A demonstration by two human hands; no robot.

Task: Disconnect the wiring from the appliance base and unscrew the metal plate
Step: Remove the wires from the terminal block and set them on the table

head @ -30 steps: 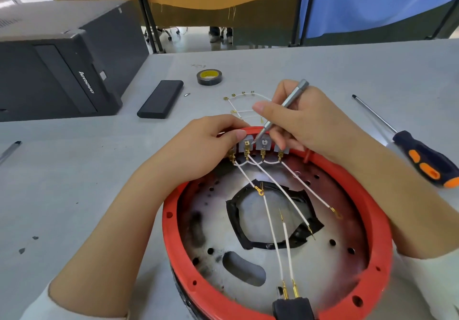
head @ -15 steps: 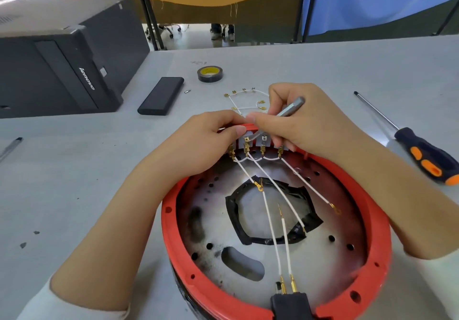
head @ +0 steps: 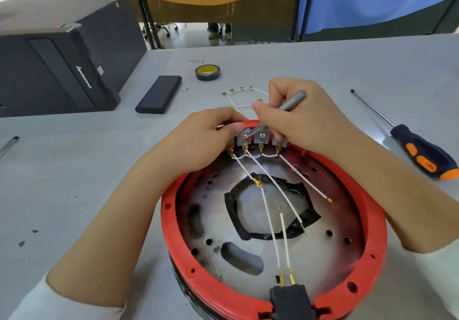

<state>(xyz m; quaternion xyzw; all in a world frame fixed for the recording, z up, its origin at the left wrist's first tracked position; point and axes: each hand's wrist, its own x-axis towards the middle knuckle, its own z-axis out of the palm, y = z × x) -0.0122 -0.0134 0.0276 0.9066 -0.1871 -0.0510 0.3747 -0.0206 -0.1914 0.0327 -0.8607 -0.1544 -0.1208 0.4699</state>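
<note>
A head-worn camera looks down at a grey worktop (head: 323, 66) where a person works on a round appliance base (head: 367, 220) with a red rim, lying open side up close to the viewer. Inside it sits a scorched metal plate (head: 213, 223) with holes and a central opening edged in black tape.

At the far rim is a terminal strip (head: 260, 139) of small grey tabs with brass connectors. The left hand (head: 198, 143) curls over the rim just left of the strip, fingertips pressed at its end; what it grips, if anything, is hidden. The right hand (head: 298, 121) pinches a slim silver screwdriver (head: 290, 101) like a pen, its tip down on one of the left-hand terminals.

White wires (head: 268, 220) run from the strip across the plate. Several end in bare brass lugs lying loose, so those ends look already freed. Two wires reach a black plug (head: 290, 300) at the near rim. Beyond the base lies a small loose wire harness (head: 243, 98), apparently removed.

The wiring step seems partly done: the strip connections remain attached, and the plate is still in place.

Also on the worktop: a large orange-and-black screwdriver (head: 422, 151) to the right, a tape roll (head: 207, 72), a flat black case (head: 159, 94) and a black computer tower (head: 57, 59) to the left.
</note>
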